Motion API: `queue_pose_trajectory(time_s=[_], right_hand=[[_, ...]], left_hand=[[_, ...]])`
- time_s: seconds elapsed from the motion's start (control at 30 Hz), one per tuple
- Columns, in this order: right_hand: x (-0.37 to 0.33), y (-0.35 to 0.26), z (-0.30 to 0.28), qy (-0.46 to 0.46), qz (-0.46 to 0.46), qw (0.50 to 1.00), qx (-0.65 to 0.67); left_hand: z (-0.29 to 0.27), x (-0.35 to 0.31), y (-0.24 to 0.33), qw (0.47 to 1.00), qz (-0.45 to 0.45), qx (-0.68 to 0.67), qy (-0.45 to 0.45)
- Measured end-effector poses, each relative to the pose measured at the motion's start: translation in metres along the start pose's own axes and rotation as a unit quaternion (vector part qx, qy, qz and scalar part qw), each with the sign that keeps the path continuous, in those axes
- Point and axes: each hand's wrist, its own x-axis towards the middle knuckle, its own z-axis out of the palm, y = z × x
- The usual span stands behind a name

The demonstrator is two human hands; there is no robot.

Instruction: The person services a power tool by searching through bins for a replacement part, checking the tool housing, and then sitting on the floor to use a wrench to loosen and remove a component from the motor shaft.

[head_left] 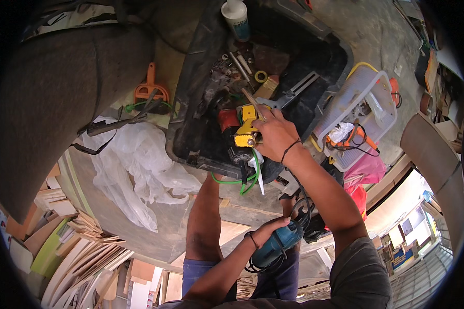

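Note:
My right hand (278, 133) reaches into a black plastic bin (183, 139), its fingers closed on a yellow tool (248, 129) whose kind I cannot make out. Against that tool lies a red and black power tool (229, 121) with a green cord (250, 181). A metal square (298, 88) with a slotted blade rests just beyond my right hand. Low in front of my body, my left hand (270, 229) grips a teal power tool (277, 246) with a black cord wrapped about it. The fingers' far side is hidden.
A white bottle (237, 21) and a roll of yellow tape (261, 76) are in the bin. To its right stands a clear plastic box (363, 110) holding an orange tool (353, 138). Left lie plastic sheeting (134, 165), an orange dustpan (151, 88) and wood offcuts (82, 257).

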Motion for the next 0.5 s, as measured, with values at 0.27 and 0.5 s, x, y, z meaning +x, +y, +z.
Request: queue_pose_trajectory(time_s=[0.27,0.5], right_hand=[[0.028,-0.016,-0.013,-0.012,-0.009,1.000,0.006],[0.100,-0.045,0.000,-0.016,0.001,0.999,-0.048]], left_hand=[[-0.003,0.000,-0.003,1.000,-0.009,-0.010,0.007],[-0.005,0.002,-0.007,0.997,-0.023,-0.069,-0.013]])
